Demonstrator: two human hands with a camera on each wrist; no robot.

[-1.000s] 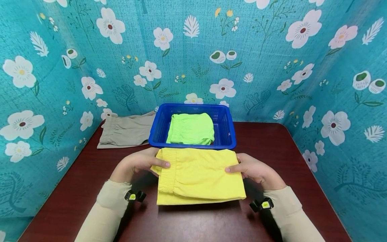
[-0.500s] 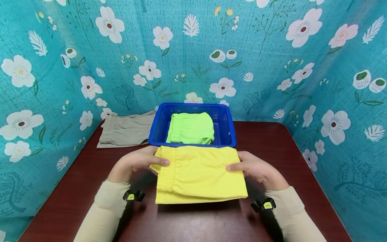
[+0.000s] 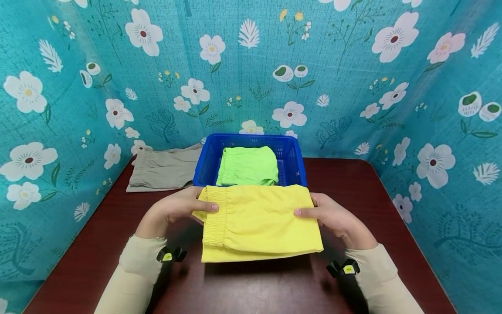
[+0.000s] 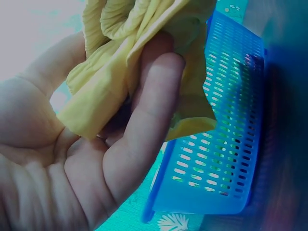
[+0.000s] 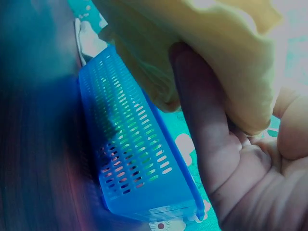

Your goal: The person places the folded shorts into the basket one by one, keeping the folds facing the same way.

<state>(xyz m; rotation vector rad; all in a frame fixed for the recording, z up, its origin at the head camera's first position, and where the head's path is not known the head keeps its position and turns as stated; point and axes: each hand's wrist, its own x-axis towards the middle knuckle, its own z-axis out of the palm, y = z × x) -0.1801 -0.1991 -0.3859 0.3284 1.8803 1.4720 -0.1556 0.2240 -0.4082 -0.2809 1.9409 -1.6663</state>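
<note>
Teal floral fabric encloses a dark red-brown table, whose far left bears a folded grey elastic-waisted garment beside a rectangular blue perforated plastic basket containing a folded bright-green garment. On the basket's near side, the left hand pinches the gathered waistband end of a folded yellow cloth garment, thumb above and fingers curled beneath; the garment is supported above the table, its right end gripped likewise by the right hand.
</note>
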